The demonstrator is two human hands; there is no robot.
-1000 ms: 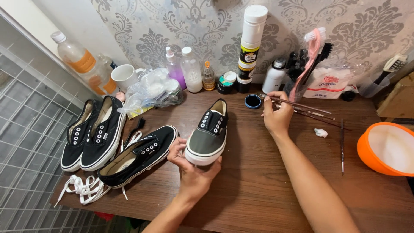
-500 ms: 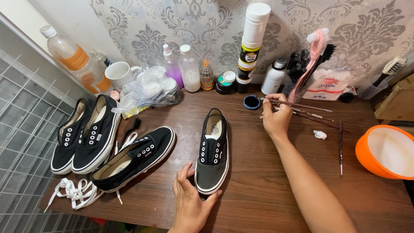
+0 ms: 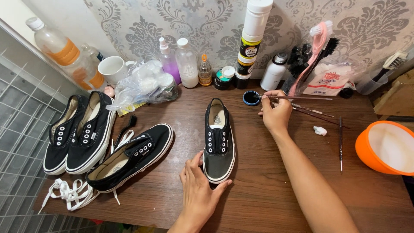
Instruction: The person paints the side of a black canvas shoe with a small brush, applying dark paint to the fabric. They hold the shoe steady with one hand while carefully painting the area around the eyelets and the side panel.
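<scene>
At the middle of the brown table (image 3: 267,190) the dark sneaker (image 3: 219,139) lies flat, its toe steadied by the spread left hand (image 3: 199,188), while beyond its heel the right hand (image 3: 274,113) pinches a thin brush (image 3: 297,98), tip dipped in the small paint pot (image 3: 251,98).

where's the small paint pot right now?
Head view, back centre of the table: the small paint pot sits below the tall white bottle, brush tip dipped in, right hand beside it.

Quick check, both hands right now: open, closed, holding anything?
Left hand: open, resting against the toe of the black shoe.
Right hand: closed on a thin paintbrush, tip at the small paint pot.
</scene>
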